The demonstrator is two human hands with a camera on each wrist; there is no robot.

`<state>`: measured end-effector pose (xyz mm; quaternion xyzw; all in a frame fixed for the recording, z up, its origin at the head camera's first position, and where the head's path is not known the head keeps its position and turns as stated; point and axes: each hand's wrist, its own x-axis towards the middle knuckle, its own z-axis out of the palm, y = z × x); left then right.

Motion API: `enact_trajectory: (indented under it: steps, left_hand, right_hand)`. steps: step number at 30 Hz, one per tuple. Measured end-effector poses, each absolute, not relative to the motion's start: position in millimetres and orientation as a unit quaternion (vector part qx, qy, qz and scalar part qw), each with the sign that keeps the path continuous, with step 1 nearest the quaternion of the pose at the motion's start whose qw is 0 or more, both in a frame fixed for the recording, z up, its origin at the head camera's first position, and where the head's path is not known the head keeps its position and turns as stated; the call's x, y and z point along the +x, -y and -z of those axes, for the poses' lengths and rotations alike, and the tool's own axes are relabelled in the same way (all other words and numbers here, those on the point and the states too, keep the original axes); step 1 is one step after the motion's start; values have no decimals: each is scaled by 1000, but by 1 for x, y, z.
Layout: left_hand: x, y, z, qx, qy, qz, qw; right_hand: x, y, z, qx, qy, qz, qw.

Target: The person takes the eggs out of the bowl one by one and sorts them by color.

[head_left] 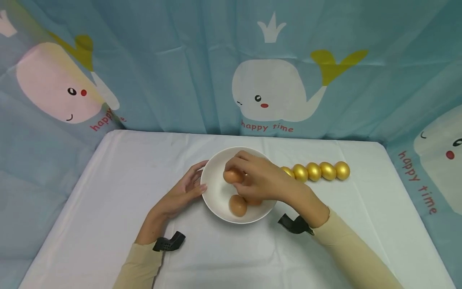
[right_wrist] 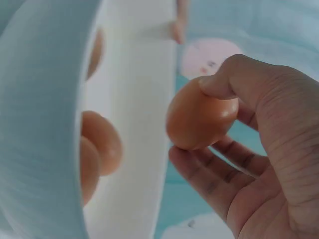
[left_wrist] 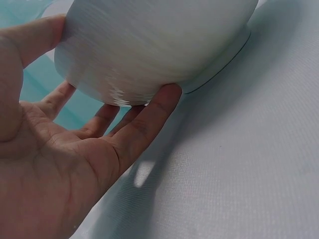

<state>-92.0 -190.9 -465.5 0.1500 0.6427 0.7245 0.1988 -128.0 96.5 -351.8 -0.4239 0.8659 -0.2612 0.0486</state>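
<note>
A white bowl (head_left: 214, 186) sits on the table with brown eggs (head_left: 238, 206) lying in it. My left hand (head_left: 182, 193) holds the bowl at its left side. In the left wrist view, the thumb rests high on the bowl wall (left_wrist: 149, 45) and the fingertips press lower down, near the base. Over the bowl, my right hand (head_left: 261, 176) pinches a brown egg (head_left: 232, 176) between thumb and fingers. The right wrist view shows this held egg (right_wrist: 197, 119) above the rim, with several eggs (right_wrist: 103, 142) inside the bowl. My right hand partly covers the eggs in the head view.
To the right of the bowl, several golden eggs (head_left: 314, 171) lie in a row, the nearest partly hidden by my right forearm. A white cloth covers the table (head_left: 126, 176). Behind it hangs a blue curtain (head_left: 162, 88) printed with whales.
</note>
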Motion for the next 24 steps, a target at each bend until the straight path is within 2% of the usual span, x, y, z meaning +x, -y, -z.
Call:
enact_trajectory:
  steps: [13,19,24]
  left_hand:
    - [-90,192,464,151,-652,-716,199]
    - [-90,192,461,151,-654,-713,201]
    - [-91,190,461,147,-649,-718,204]
  right_hand:
    - [-94,-140,365,-296,-837,461,-16]
    - [-82,-160,376,-221,-845,482,-65]
    - [-75,-176,386,-193,-838,504,-79]
